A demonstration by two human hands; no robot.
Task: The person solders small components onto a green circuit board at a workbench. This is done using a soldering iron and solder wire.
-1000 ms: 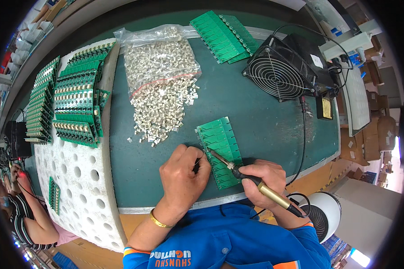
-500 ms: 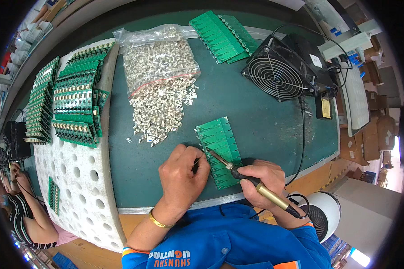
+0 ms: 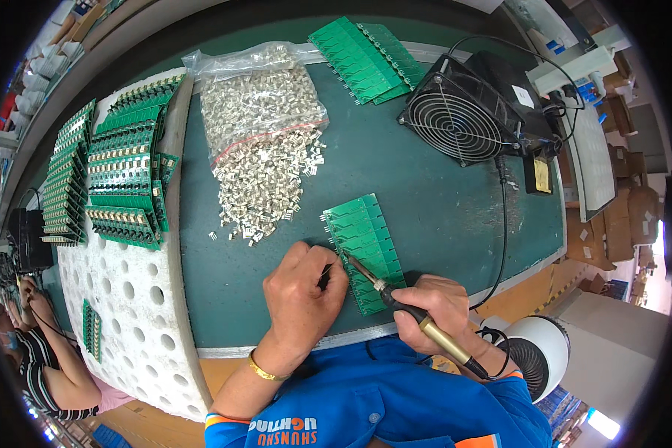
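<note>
Both hands down low and close together, working side by side

The left hand (image 3: 300, 293) sits knuckles-up with fingers curled in, looks like pinching something small, though the fingertips are hidden. The right hand (image 3: 437, 308) is wrapped in a pen-style grip, thumb on top. Both forearms come in from the bottom edge, blue sleeves.

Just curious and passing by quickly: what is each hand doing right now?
Left hand: closed, pinching a small dark thing at the green board's edge; what it is cannot be told.
Right hand: closed around a soldering iron.
</note>
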